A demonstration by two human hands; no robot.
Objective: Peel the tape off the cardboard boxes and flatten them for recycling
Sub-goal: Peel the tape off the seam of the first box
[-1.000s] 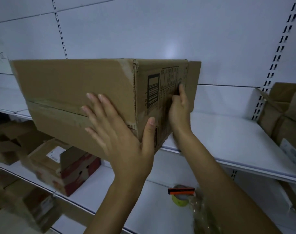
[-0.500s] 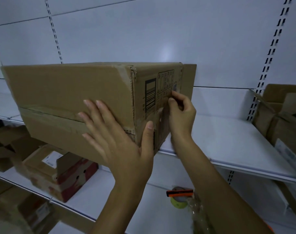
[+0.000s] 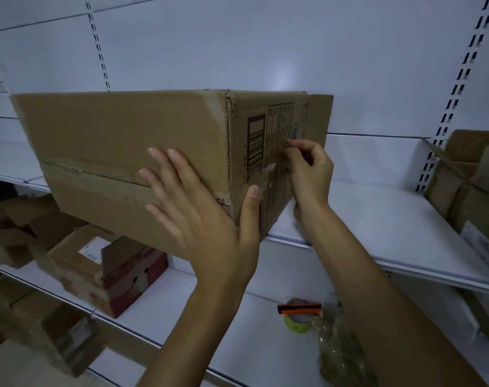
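A large brown cardboard box (image 3: 120,141) rests tilted on the edge of the white shelf (image 3: 377,224), its taped seam facing me. My left hand (image 3: 201,208) lies flat against that taped face, with the thumb round the near corner. On the printed end panel with the barcode, my right hand (image 3: 307,169) pinches the end of a clear strip of tape (image 3: 268,169) between thumb and fingers. The strip is partly lifted off the cardboard.
An open cardboard box (image 3: 472,185) stands at the right end of the shelf. On the shelf below lie a red-and-brown box (image 3: 109,269), more brown boxes (image 3: 11,238), a tape roll with an orange cutter (image 3: 299,317) and a wad of crumpled clear tape (image 3: 338,347).
My right hand has gone from fingers laid on the end panel to a pinch on the tape end and has drawn back a little, lifting the strip. The left hand stays put.
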